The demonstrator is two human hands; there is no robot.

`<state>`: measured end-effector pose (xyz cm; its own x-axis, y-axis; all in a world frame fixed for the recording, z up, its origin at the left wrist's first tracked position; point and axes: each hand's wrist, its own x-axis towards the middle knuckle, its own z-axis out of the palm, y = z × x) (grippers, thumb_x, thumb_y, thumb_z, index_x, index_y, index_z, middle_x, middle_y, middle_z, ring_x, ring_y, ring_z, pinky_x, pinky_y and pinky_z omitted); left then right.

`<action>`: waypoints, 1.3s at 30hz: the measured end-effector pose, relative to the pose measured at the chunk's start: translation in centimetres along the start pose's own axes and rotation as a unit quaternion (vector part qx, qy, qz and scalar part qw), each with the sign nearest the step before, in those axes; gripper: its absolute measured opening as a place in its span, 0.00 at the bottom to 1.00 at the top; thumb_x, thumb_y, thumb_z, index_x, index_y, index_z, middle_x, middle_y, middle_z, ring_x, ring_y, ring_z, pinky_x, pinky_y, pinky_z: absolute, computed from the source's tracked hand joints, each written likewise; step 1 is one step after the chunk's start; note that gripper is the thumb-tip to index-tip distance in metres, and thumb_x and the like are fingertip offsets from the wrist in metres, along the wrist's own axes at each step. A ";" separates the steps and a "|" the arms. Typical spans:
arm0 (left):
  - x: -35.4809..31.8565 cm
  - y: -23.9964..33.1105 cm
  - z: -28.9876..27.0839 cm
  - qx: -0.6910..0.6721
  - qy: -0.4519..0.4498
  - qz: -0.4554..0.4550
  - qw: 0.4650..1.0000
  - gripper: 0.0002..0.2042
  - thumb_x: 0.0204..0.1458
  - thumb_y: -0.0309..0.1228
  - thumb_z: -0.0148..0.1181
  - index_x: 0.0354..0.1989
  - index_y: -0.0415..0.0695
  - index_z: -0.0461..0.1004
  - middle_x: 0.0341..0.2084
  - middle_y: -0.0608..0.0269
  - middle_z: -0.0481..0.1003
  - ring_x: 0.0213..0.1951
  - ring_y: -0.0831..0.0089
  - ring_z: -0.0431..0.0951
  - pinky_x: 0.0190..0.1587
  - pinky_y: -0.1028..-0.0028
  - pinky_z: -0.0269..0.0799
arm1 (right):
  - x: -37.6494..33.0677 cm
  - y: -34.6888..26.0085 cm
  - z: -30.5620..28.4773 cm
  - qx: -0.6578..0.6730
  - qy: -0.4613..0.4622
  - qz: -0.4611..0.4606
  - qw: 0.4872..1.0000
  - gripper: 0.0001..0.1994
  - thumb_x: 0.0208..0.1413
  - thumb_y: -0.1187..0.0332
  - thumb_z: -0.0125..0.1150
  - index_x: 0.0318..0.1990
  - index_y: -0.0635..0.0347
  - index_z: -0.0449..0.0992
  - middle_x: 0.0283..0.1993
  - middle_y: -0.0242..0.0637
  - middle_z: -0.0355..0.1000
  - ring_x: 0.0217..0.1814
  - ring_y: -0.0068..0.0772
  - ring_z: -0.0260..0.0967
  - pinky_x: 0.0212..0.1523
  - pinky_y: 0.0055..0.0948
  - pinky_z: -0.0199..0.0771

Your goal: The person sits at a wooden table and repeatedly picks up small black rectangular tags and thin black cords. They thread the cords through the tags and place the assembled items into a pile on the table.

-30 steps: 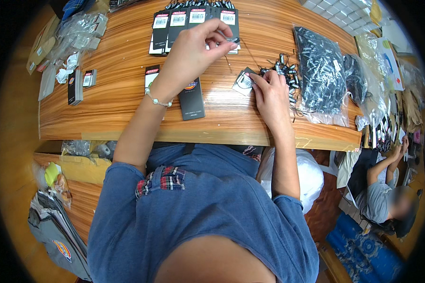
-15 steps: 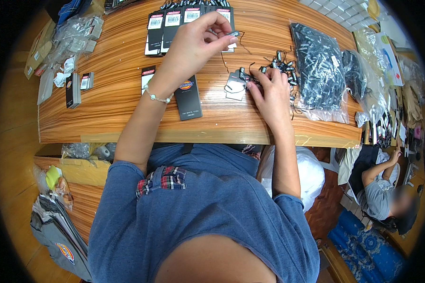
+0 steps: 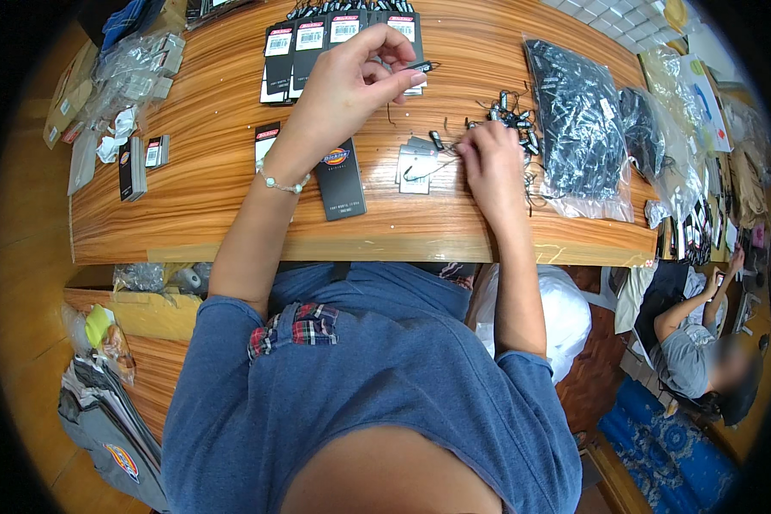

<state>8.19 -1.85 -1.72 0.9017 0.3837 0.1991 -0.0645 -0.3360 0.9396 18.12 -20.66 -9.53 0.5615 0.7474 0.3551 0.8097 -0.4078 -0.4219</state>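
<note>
Apparently partly done: overlapping black rectangular card tags (image 3: pixel 305 64) had cords (image 3: pixel 351 8) at top; a loose black plastic-ended cord pile (image 3: pixel 511 113) was left. L hand (image 3: pixel 353 81) pinched one thin black cord (image 3: pixel 418 67) nr tags; R hand (image 3: pixel 494 161) was beside pile, finger grip unclear.

On the table (image 3: pixel 188 227) before me, hang tags (image 3: pixel 307 64) lie beyond my left hand (image 3: pixel 351 83), small tags (image 3: pixel 416 163) left of my right hand (image 3: pixel 493 168), string fasteners (image 3: pixel 516 117) just behind it, a fastener-filled bag (image 3: pixel 578 120) farther right.
</note>
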 end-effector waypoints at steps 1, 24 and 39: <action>0.0 0.1 -0.1 -0.011 -0.002 -0.006 1.000 0.08 0.48 0.25 0.59 0.34 0.40 0.68 0.26 0.68 0.70 0.22 0.87 0.69 0.27 0.87 0.66 | 0.1 0.7 -0.2 0.004 0.016 0.017 1.000 0.02 0.46 0.73 0.57 0.28 0.58 0.72 0.34 0.38 0.65 0.38 0.41 0.61 0.38 0.38 0.60; 0.2 0.3 0.2 0.120 -0.140 -0.005 0.983 0.09 0.47 0.30 0.60 0.36 0.43 0.77 0.24 0.68 0.76 0.24 0.86 0.69 0.28 0.84 0.65 | -0.1 1.2 -7.0 0.422 -0.034 0.225 0.877 0.11 0.57 0.76 0.42 0.41 0.62 0.73 0.22 0.21 0.56 0.24 0.12 0.49 0.25 0.14 0.48; 1.3 0.7 1.3 0.132 -0.154 0.013 0.979 0.07 0.47 0.28 0.59 0.34 0.40 0.76 0.25 0.66 0.76 0.31 0.82 0.75 0.34 0.81 0.69 | -2.2 1.8 -8.2 0.076 -0.094 0.150 0.981 0.14 0.47 0.79 0.53 0.44 0.66 0.69 0.41 0.44 0.70 0.44 0.34 0.67 0.46 0.29 0.64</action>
<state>9.90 -2.72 -1.21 0.9902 0.1077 0.0893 -0.0124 -0.5683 0.8227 19.77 -27.32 -4.19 0.7182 0.6946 0.0425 0.5702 -0.5524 -0.6081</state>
